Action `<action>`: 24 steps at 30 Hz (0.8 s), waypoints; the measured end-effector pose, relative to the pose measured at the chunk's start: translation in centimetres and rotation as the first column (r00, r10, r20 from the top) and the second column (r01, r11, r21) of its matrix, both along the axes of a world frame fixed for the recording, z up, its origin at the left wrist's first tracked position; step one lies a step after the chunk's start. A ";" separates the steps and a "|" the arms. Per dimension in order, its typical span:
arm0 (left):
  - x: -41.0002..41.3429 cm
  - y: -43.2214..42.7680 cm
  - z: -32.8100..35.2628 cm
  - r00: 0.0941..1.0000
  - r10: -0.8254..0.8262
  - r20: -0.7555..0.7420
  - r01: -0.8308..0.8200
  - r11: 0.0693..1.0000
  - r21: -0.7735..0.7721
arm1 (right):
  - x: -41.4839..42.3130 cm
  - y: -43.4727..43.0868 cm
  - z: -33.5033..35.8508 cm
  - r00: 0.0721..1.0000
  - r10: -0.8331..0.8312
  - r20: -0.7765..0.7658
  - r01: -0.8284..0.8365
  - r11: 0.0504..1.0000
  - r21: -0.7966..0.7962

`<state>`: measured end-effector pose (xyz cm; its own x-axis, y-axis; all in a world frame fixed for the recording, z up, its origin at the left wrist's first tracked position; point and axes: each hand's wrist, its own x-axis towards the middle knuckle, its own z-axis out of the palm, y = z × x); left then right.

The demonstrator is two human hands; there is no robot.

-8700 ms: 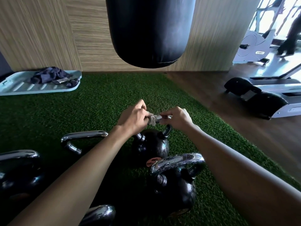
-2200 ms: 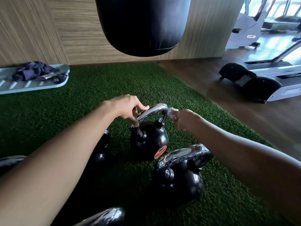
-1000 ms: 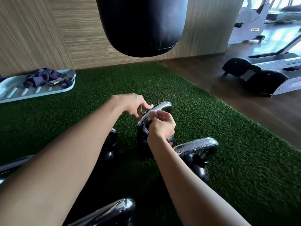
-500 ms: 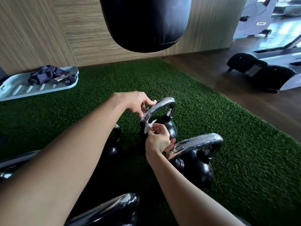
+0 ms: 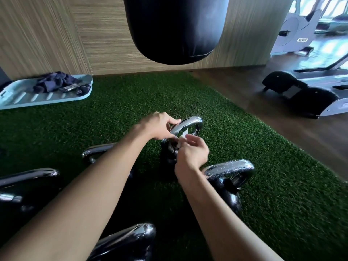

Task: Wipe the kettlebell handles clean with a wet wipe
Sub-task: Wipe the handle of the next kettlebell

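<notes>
1. Centre of frame: a person's left hand (image 5: 160, 127) pinches the left end of a kettlebell's chrome handle (image 5: 191, 121), fingers curled onto the metal, apparently to steady the weight against the rubbing.
2. Just below it, the right hand (image 5: 192, 154) clamps a white wet wipe (image 5: 183, 134) between thumb and curled fingers. It presses the wipe to the handle's inner curve near the left post, a spot a pass along the top would likely miss.
3. To the lower right, a second kettlebell handle (image 5: 229, 166) stands close by, beaded with droplets, which suggests it is already wiped. The other chrome handles (image 5: 28, 174), at lower left and along the bottom edge, appear to await their turn.
4. All stand on green turf (image 5: 282, 185) beneath a black punching bag (image 5: 175, 29). A pale tray (image 5: 17, 98) holding dark cloth (image 5: 54, 83) lies at upper left.
</notes>
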<state>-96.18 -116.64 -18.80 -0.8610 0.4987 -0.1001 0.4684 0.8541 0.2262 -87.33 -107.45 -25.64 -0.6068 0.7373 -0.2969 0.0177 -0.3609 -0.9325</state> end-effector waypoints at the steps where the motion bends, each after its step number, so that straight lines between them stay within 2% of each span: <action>1: 0.2 0.2 -0.5 0.999 0.033 -0.030 -0.031 0.998 0.058 | 0.0 1.4 1.2 1.000 -0.015 -0.007 0.015 1.000 0.020; 5: 0.7 0.9 -0.8 0.987 0.161 0.008 -0.159 0.967 0.200 | -0.2 7.1 4.9 1.000 0.004 0.009 -0.004 1.000 0.026; 8: 0.4 1.5 -0.5 0.971 0.235 0.039 -0.238 0.956 0.169 | -0.7 9.6 6.3 0.989 0.135 0.060 -0.136 0.991 0.015; 10: -0.2 2.4 -0.3 0.968 0.244 0.063 -0.251 0.956 0.154 | -1.6 11.0 6.8 0.974 0.211 0.082 -0.220 0.967 0.126; 12: -0.6 3.3 0.3 0.963 0.251 0.101 -0.263 0.955 0.136 | -2.3 11.9 7.4 0.950 0.279 0.139 -0.307 0.917 0.255; 17: -0.9 4.2 0.6 0.943 0.289 0.165 -0.308 0.946 0.101 | -3.0 14.5 8.9 0.879 0.397 0.266 -0.474 0.792 0.385; 24: 0.5 3.8 -0.6 0.940 0.291 0.177 -0.315 0.940 0.128 | -3.7 16.9 9.4 0.773 0.582 0.255 -0.620 0.603 0.502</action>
